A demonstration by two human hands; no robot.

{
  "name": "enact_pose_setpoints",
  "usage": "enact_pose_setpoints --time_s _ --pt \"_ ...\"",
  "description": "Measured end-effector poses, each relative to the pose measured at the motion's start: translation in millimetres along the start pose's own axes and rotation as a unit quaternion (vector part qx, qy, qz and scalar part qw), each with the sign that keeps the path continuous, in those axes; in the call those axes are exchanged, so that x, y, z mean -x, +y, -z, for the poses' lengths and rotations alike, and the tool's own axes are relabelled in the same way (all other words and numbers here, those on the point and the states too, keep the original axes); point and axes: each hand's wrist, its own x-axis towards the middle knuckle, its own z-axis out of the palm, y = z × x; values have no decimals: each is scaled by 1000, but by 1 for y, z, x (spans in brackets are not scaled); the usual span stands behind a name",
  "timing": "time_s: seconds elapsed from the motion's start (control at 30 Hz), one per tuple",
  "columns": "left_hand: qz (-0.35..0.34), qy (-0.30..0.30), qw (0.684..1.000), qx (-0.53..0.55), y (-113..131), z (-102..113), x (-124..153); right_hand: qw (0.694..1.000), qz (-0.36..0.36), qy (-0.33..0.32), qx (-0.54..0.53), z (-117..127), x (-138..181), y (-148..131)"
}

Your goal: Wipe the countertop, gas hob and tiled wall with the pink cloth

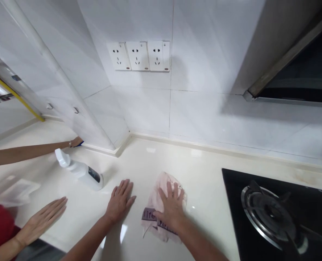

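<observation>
My right hand (172, 206) lies spread on a crumpled pale pink cloth (165, 181), pressing it against the cream countertop (147, 163). A purple band with dark lettering crosses the cloth, partly covered by my thumb and palm. To the left, my left hand (120, 201) rests flat on the bare counter, holding nothing, its fingers stretched out. Nearest to it stands a white spray bottle (81, 173) with a dark label, just beyond its fingertips to the left.
A co-worker's hand (76, 141) holds something blue against the wall corner; their other hand (45, 217) lies on the counter at lower left. A black gas stove (231, 203) borders the right side. Wall sockets (139, 56) and a range hood (294, 72) are above.
</observation>
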Motion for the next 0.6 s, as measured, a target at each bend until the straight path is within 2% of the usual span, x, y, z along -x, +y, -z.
enact_pose_setpoints --time_s 0.07,0.13,0.2,0.3,0.4,0.47,0.53,0.6 --pt "19 5 1000 -4 5 -3 -11 1000 17 4 7 -3 2 -2" --pt "37 3 999 -11 10 -3 -16 999 27 42 17 3 0 12" --pt "46 -3 999 -14 15 1 -17 994 26 101 33 13 -7 32" --pt "50 -13 999 -12 18 6 -16 983 -12 179 42 26 -23 66" --pt "54 -20 998 -16 18 7 -16 971 -5 239 -8 35 -44 103" --pt "51 -18 998 -22 17 6 -16 947 -14 315 -68 44 -55 133" --pt "44 -9 999 -26 17 4 -15 907 -76 401 -102 60 -63 170" --pt "39 -1 999 -28 17 3 -12 881 -147 442 -81 85 -71 207"
